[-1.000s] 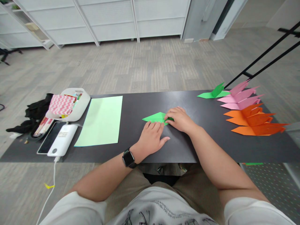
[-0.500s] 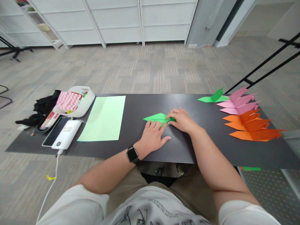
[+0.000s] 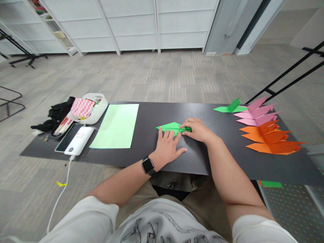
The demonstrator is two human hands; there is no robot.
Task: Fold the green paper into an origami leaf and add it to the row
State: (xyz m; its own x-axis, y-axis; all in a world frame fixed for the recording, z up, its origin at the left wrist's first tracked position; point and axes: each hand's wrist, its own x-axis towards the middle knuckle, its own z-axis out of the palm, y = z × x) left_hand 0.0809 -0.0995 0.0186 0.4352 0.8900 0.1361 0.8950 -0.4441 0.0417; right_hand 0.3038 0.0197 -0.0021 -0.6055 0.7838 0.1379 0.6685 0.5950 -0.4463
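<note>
A folded green paper (image 3: 170,127), pointed to the left, lies flat on the black table (image 3: 202,155). My left hand (image 3: 168,145), with a dark watch on its wrist, lies flat with spread fingers, its fingertips pressing the paper's near edge. My right hand (image 3: 196,130) presses down on the paper's right end with its fingers together. Both hands rest on the paper; neither lifts it.
A light green sheet (image 3: 116,126) lies to the left. Further left are a white power bank (image 3: 79,140) on a phone, a white tray (image 3: 92,107) with patterned paper, and black cloth (image 3: 57,111). At the right lie folded green (image 3: 231,107), pink (image 3: 258,113) and orange (image 3: 270,138) paper pieces.
My right hand's fingers slid a little along the green paper's right end. My left hand stays flat on the near edge. The view shifted slightly as my head moved.
</note>
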